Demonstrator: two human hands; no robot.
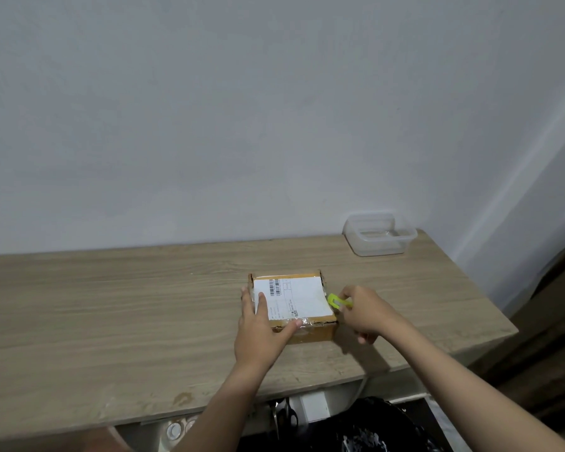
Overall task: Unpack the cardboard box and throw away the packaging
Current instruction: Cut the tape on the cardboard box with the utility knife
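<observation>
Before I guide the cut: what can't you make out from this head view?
- Contents of the cardboard box: flaps closed and taped.
- Shipping label text: too small.
- Blade of the yellow-green cutter: too small, partly hidden by the right hand.
- Box's left edge: hidden under the left hand.
- Items below the table: cut off, dark.

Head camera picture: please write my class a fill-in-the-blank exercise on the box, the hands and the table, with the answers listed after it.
1. The left hand presses flat on the ____ box.
2. The right hand holds a small cutter coloured ____.
3. The clear plastic container stands at the table's far ____ corner.
4. The box's top bears a white ____.

Answers: cardboard; yellow-green; right; label
</observation>
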